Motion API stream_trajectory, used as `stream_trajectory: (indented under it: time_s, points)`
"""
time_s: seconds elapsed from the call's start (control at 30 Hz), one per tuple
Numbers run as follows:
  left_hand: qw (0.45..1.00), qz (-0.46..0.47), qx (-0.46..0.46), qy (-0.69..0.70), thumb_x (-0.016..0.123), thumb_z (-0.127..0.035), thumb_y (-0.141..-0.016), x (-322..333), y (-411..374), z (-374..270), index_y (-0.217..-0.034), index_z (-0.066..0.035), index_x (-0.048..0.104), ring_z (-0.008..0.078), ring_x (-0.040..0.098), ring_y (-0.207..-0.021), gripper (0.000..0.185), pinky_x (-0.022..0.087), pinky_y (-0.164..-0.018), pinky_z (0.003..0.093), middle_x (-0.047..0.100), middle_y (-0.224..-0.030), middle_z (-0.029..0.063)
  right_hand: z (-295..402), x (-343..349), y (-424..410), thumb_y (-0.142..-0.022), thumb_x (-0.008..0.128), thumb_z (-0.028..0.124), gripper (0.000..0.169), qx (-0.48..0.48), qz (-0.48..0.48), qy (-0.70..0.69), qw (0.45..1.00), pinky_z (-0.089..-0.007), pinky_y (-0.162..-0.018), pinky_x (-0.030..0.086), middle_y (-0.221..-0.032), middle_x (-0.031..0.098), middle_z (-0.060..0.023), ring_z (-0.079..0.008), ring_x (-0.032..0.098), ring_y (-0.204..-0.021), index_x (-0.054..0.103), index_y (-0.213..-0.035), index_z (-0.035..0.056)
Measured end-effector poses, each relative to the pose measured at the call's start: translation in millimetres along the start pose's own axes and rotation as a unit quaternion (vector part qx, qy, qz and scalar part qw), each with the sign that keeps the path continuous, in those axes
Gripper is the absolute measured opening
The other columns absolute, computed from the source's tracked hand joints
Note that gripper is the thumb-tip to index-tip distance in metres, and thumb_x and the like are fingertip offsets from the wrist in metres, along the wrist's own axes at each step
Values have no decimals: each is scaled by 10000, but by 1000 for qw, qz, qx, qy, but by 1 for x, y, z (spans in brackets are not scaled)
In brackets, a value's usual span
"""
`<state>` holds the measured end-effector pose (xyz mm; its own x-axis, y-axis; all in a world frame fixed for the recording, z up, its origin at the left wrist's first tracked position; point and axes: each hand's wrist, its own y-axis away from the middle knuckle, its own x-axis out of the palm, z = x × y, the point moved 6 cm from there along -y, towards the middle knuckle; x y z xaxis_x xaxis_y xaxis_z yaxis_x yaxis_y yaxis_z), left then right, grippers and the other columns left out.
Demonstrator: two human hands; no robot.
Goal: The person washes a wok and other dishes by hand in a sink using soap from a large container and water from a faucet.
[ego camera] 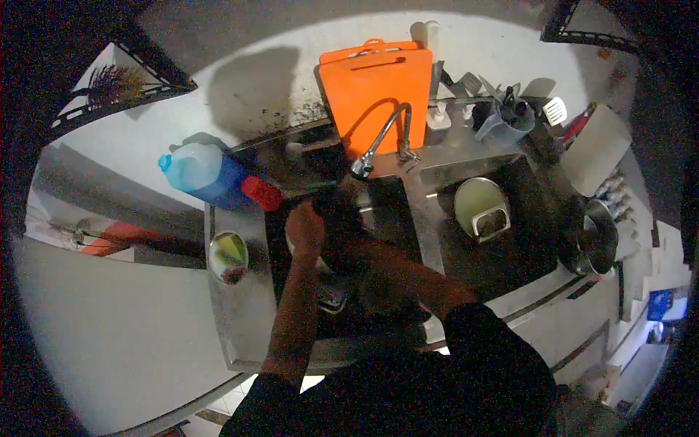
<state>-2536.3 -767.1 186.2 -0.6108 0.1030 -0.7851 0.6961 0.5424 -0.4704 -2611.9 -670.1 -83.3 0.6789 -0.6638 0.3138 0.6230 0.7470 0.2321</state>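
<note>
My left hand (306,226) is over the dark left sink basin (390,210), its fingers curled at the edge of a pale rounded thing that may be a dish. What it grips is too dim to make out. The right forearm reaches into the same basin from the right, and my right hand (355,246) is lost in deep shadow there. A metal gooseneck faucet (382,136) arches above the basin, its spray head just beyond my hands. Below them in the basin lies a small container with a shiny rim (332,300).
An oval dish with a yellow-green sponge (229,254) and a blue-liquid jug (196,169) stand left. Orange cutting boards (382,98) lean at the wall. The right basin holds a round dish (480,199); a utensil container (505,123) and metal pot (598,237) are farther right.
</note>
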Motion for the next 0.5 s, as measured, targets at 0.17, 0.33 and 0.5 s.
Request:
stream_trajectory:
  time_s: [0.17,0.33,0.5]
  points:
    - [987,-74,37,-140,639,-135,-806,43,-14,66,-842,-70,648,365,681,-704,75,575,-627,478,680,-818,165,-35,64,23,-955,667,290,289,-23,21,-89,996,-385,-700,511,-954,659,-66,-215,606,-796,667,-1069,24]
    - [998,16,46,-33,622,-195,-866,96,-48,24,-943,-112,685,374,676,-738,130,565,-668,488,693,-870,164,-48,-4,2,-950,673,302,303,-87,-39,-41,995,-377,-695,510,-949,663,-68,-206,608,-790,669,-1073,25]
    - [987,66,116,94,594,-257,-934,77,-56,-46,-1075,-161,720,392,678,-808,212,561,-750,502,710,-944,163,49,-101,-27,-960,691,408,394,-150,-109,89,979,-339,-703,531,-1002,753,-107,-162,633,-749,700,-1119,49]
